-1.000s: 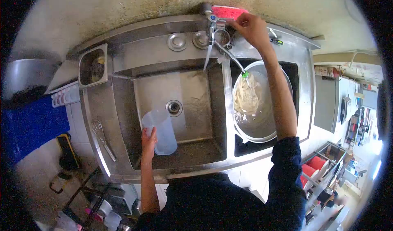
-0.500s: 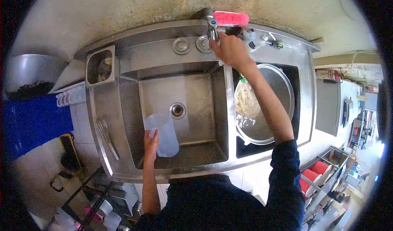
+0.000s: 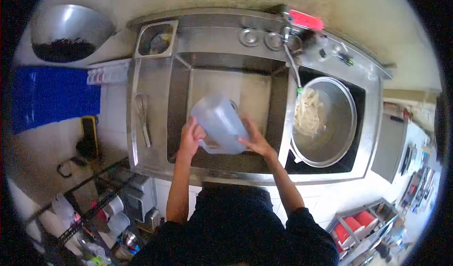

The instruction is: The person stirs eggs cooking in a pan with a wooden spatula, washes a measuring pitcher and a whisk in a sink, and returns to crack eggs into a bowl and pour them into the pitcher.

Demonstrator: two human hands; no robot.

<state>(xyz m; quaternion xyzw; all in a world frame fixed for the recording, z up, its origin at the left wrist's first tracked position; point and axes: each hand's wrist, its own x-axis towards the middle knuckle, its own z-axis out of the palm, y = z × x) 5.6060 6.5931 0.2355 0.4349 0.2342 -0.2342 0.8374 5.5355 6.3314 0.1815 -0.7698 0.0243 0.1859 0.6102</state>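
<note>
A translucent plastic jug is tilted on its side above the steel sink. My left hand is closed round the jug's handle. My right hand grips the jug near its base, with fingers against its wall. Part of the drain shows behind the jug. To the right of the sink, the tap's spout reaches toward a large round metal basin. A pale, stringy mass lies in that basin; what it is, I cannot tell.
A whisk lies on the left counter, below a small metal container. Round metal lids and a pink brush sit along the back ledge. A metal bowl is at far left, above a blue crate.
My right hand has left the tap and come down onto the jug. The jug has risen and tilted in my left hand. The whole view has shifted.
</note>
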